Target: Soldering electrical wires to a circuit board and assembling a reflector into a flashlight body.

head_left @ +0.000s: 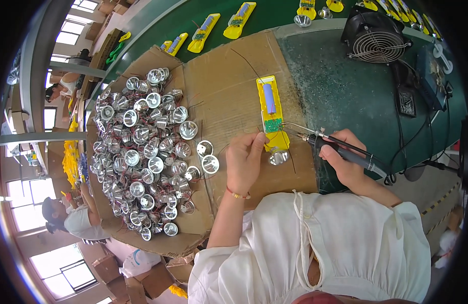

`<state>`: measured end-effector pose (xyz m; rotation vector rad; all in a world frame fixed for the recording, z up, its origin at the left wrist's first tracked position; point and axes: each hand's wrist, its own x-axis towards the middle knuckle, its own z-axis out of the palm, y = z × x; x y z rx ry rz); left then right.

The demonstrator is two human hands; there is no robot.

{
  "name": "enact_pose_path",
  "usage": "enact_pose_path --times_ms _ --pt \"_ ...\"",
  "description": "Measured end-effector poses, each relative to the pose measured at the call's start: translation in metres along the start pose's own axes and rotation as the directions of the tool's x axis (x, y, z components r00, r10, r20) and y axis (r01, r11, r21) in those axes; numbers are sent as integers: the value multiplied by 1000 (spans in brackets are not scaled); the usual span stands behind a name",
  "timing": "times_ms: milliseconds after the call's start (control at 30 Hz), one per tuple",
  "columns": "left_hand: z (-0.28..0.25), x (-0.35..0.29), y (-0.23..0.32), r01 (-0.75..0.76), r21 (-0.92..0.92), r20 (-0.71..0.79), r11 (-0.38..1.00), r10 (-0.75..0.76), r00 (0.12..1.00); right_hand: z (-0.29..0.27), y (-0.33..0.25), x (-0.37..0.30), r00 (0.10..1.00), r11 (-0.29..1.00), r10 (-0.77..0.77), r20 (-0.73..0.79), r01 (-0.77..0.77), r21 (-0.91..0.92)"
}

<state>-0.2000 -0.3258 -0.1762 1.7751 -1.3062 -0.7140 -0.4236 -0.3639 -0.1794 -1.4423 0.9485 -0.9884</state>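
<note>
A yellow plastic flashlight housing (277, 141) lies on the cardboard before me. In it sit a purple battery cell (269, 99) and a small green circuit board (272, 125); a silvery reflector (279, 157) rests at its near end. My left hand (246, 158) is closed in a pinch at the housing's left edge beside the board, and whatever its fingertips hold is hidden. My right hand (346, 161) grips a black soldering iron (353, 156) with a thin metal feed tube along it. The iron's tip is at or just over the board; contact cannot be made out.
A big heap of silvery reflectors (141, 134) with thin wires fills the cardboard at left. More yellow housings (204, 33) lie along the back of the green bench. A black fan (378, 43) and a blue box (430, 76) with cables stand right. Other people (79, 223) sit at left.
</note>
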Motion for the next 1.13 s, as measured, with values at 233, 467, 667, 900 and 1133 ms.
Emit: enact_pose_path --times_ms 233,467,667,900,1133 --pt "10 2 -6 -187 208 66 960 177 982 5 8 2 997 997 -61 -39 58 -55" --pt "13 5 -7 -144 186 74 972 132 989 8 11 5 998 1000 6 -68 -4 26" --pt "17 1 -5 -123 202 42 972 117 992 10 11 5 995 993 66 -80 -58 99" --pt "19 -1 -7 -77 161 -33 984 83 996 10 13 7 995 993 55 -87 -45 113" --pt "18 5 -4 -46 169 -8 984 48 999 15 11 12 994 991 86 -66 -79 106"
